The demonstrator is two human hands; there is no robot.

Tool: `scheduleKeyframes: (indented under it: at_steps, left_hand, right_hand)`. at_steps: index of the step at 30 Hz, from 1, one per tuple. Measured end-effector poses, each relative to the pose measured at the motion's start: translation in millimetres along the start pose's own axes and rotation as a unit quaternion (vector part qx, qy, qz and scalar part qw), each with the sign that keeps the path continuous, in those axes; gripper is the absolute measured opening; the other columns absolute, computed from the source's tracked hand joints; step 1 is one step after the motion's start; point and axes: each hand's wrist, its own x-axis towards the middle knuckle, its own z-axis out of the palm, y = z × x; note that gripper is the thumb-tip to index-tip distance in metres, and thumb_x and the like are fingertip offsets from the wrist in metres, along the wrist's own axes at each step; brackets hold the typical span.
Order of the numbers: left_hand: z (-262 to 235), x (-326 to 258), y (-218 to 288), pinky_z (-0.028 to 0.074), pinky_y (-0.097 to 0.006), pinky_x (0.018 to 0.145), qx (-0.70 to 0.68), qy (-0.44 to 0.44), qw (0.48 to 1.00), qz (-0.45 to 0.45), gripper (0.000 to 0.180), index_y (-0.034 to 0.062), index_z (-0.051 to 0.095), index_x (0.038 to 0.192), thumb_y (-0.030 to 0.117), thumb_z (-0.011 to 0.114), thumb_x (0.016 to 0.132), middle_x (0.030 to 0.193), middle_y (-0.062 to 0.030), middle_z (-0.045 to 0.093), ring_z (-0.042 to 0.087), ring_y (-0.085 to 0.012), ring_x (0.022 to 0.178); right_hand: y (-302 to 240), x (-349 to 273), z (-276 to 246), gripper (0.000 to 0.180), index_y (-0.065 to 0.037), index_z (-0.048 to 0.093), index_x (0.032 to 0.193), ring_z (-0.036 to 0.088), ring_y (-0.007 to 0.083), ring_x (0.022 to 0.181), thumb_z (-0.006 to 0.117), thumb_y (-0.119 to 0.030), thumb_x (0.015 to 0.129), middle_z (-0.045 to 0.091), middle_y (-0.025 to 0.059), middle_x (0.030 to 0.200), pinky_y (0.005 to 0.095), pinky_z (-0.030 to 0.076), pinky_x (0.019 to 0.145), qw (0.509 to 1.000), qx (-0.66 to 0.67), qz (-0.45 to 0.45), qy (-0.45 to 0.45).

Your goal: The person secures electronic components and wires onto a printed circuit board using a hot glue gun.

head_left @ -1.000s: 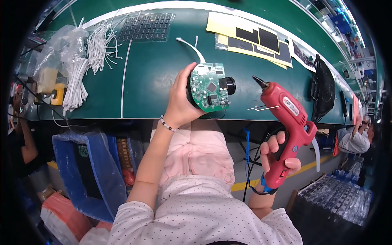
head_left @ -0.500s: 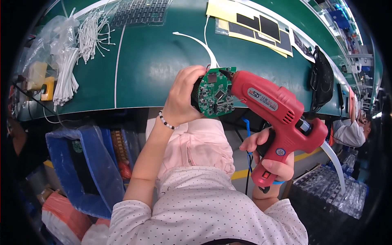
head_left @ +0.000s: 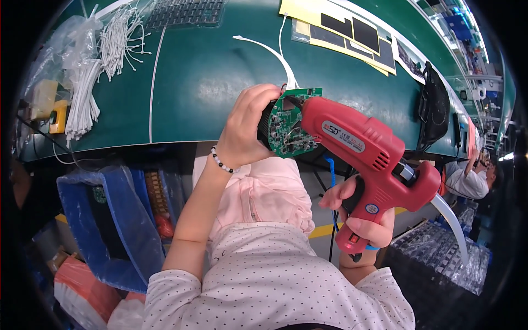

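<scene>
My left hand [head_left: 246,129] grips a round black-sided device by its edge, with a green circuit board [head_left: 287,124] on the face turned to the right. White cables [head_left: 285,65] run from its top out over the table. My right hand [head_left: 363,212] is wrapped round the handle of a red hot glue gun [head_left: 360,143], fingers at the black trigger. The gun's dark nozzle [head_left: 295,101] is at the upper part of the board; whether it touches cannot be seen. A whitish glue stick [head_left: 452,223] sticks out of the gun's back end.
On the green table [head_left: 203,104] lie bundled white cables [head_left: 83,102], a yellow-and-black tool [head_left: 58,116], yellow sheets with black pads [head_left: 352,41] and a black pouch [head_left: 433,110]. A blue bin [head_left: 118,225] stands below left, plastic-wrapped trays [head_left: 440,256] below right. Another person [head_left: 467,179] sits far right.
The glue gun has shifted slightly left, its nozzle moving left and a little down across the upper part of the board. My left hand keeps its hold on the device.
</scene>
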Motion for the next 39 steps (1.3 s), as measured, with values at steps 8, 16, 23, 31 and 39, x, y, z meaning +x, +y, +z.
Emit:
scheduleKeyframes:
  at_steps: [8, 16, 23, 31, 39]
  left_hand:
    - [-0.3, 1.1, 0.6, 0.042, -0.037, 0.083, -0.008, -0.002, 1.000, 0.005, 0.071, 0.0020, 0.044, 0.107, 0.006, 0.077, 0.045, 0.104, -0.0146, 0.051, 0.051, -0.0318, 0.094]
    - [0.5, 0.7, 0.4, 0.042, -0.037, 0.083, -0.007, 0.006, 1.000, 0.005, 0.068, 0.0016, 0.045, 0.106, 0.006, 0.076, 0.046, 0.103, -0.0148, 0.051, 0.052, -0.0321, 0.093]
    - [1.2, 1.3, 0.2, 0.042, -0.037, 0.082, -0.009, 0.003, 1.000, 0.008, 0.068, 0.0017, 0.044, 0.106, 0.006, 0.076, 0.046, 0.103, -0.0147, 0.051, 0.052, -0.0320, 0.093]
    - [0.4, 0.4, 0.0, 0.042, -0.038, 0.082, -0.004, 0.002, 1.000, 0.008, 0.070, 0.0021, 0.044, 0.107, 0.007, 0.077, 0.045, 0.103, -0.0143, 0.051, 0.052, -0.0317, 0.093]
    - [1.9, 0.7, -0.7, 0.043, -0.037, 0.082, -0.002, 0.008, 1.000, 0.014, 0.073, 0.0023, 0.044, 0.108, 0.008, 0.079, 0.044, 0.104, -0.0139, 0.051, 0.052, -0.0309, 0.093]
  right_hand:
    - [-1.6, 0.7, -2.7, 0.042, 0.003, 0.046, 0.093, 0.054, 0.0215, 0.072, 0.056, -0.007, 0.054, 0.053, 0.0130, 0.075, 0.0390, 0.044, 0.076, 1.000, -0.023, 0.017, -0.014]
    - [-2.4, 0.2, -0.1, 0.041, 0.003, 0.046, 0.092, 0.054, 0.0215, 0.071, 0.056, -0.008, 0.053, 0.053, 0.0127, 0.074, 0.0383, 0.045, 0.075, 0.999, -0.036, 0.025, -0.008]
    - [-4.6, -1.3, 3.4, 0.041, 0.003, 0.047, 0.089, 0.054, 0.0222, 0.069, 0.055, -0.009, 0.051, 0.052, 0.0133, 0.071, 0.0378, 0.046, 0.072, 0.999, -0.028, 0.023, 0.020]
    - [-2.4, -1.4, -2.2, 0.040, 0.003, 0.047, 0.090, 0.055, 0.0229, 0.068, 0.057, -0.009, 0.053, 0.054, 0.0131, 0.074, 0.0337, 0.046, 0.069, 0.999, -0.033, 0.009, 0.016]
    - [-3.4, -2.5, -2.6, 0.041, 0.003, 0.046, 0.089, 0.056, 0.0235, 0.066, 0.059, -0.009, 0.053, 0.054, 0.0135, 0.072, 0.0335, 0.046, 0.066, 0.999, -0.031, 0.004, 0.029]
